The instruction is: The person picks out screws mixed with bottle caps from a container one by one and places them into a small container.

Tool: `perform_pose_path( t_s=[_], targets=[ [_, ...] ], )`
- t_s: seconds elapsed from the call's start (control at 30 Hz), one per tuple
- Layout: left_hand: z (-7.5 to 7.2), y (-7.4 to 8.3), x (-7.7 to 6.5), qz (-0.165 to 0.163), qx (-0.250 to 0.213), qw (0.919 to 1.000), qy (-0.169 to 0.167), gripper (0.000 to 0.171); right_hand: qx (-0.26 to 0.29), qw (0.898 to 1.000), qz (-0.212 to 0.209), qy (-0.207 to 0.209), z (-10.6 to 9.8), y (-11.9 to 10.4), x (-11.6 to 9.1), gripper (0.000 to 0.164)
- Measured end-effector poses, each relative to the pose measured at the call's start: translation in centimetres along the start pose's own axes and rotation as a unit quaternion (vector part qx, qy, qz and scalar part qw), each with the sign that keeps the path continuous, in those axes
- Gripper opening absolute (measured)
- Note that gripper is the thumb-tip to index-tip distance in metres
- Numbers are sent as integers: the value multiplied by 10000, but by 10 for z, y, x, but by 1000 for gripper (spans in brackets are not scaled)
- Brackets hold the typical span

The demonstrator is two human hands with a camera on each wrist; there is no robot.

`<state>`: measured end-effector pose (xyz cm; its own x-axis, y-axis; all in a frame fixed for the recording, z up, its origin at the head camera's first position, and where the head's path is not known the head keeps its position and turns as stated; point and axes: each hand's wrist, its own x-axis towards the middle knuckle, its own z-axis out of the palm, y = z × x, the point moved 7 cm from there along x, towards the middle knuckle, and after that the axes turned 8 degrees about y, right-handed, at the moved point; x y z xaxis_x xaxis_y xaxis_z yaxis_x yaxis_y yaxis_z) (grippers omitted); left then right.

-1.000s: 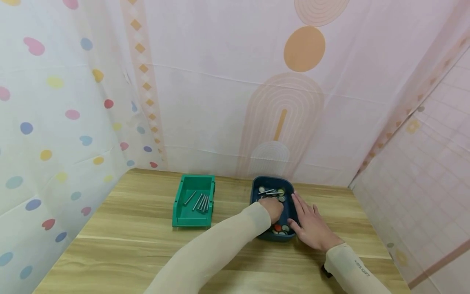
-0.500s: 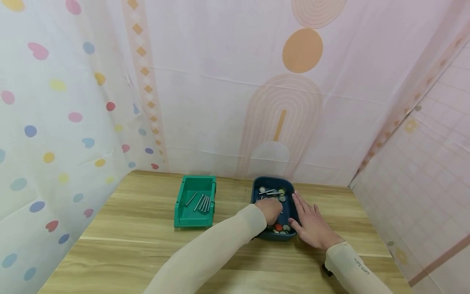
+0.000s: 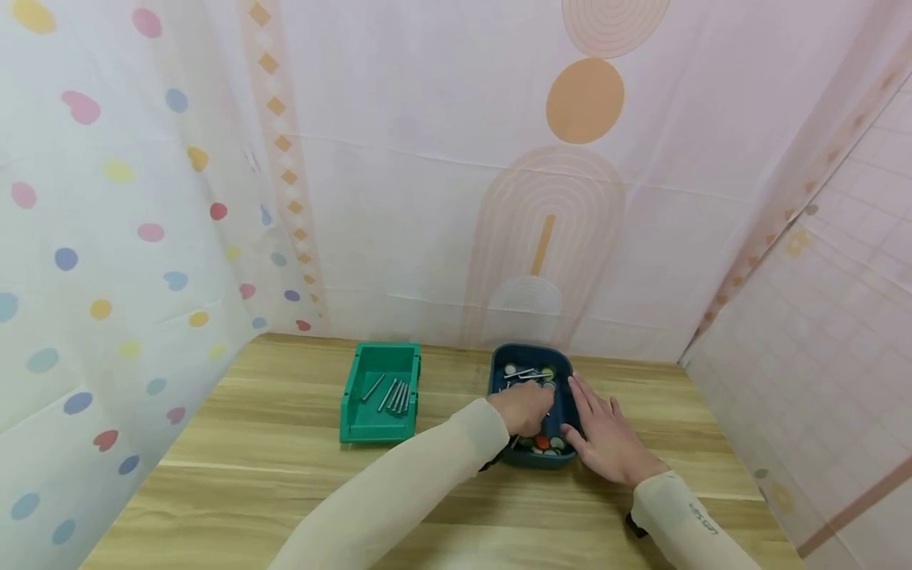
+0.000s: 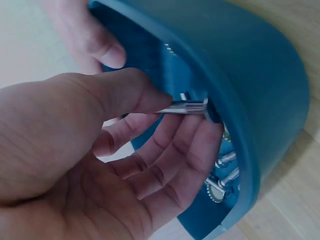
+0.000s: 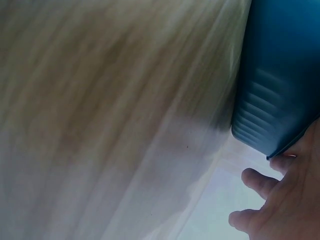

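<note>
My left hand [image 3: 522,408] reaches into a dark blue box [image 3: 533,461]. In the left wrist view, its thumb and fingers pinch a shiny metal screw [image 4: 187,107] with a flat head, close to the box's inner wall. Several bottle caps [image 3: 543,442] lie at the near end of the box. At its far end lie more loose screws [image 3: 534,375] and caps, partly hidden behind my left hand. My right hand [image 3: 613,443] rests with extended fingers along the right rim of the box; in the right wrist view, some of its fingers stand apart from the wall.
A green open-fronted bin [image 3: 378,432] stands to the left of the box, with several long screws [image 3: 397,396] inside. Both containers sit on a wood-grain table [image 3: 235,459]. Patterned cloth [image 3: 399,198] hangs behind and at both sides.
My left hand has drawn slightly to the left within the box, showing more of its contents. My right hand keeps its place at the rim. The head view has shifted slightly.
</note>
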<state>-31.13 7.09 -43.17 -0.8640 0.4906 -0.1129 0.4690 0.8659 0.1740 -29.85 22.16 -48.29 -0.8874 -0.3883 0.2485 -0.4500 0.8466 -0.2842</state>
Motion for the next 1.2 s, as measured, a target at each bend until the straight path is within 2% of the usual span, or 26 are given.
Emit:
perform_pose_path(
  t_s=[0.1,0.3,0.37,0.5,0.77,1.2],
  targets=[
    [-4,0,-2,61,-180,9998,59,64,-8,10000,11,39,0,1,-1,84],
    [-6,-7,-4,186,-618,9974,334,34,34,10000,23,13,3,0,-5,84],
    [-7,-9,-6,264,-740,9957,492,30,23,10000,45,-31,4,0,-6,83],
    [-12,-16,-10,438,-986,9913,753,28,45,9999,90,-24,4,1,-8,83],
    [-25,-30,-17,805,-1198,9813,1272,29,17,10000,66,41,1,3,-2,83],
    [-36,-44,-38,757,-1780,9673,1642,25,-5,9999,98,-42,2,2,-1,85]
  ],
)
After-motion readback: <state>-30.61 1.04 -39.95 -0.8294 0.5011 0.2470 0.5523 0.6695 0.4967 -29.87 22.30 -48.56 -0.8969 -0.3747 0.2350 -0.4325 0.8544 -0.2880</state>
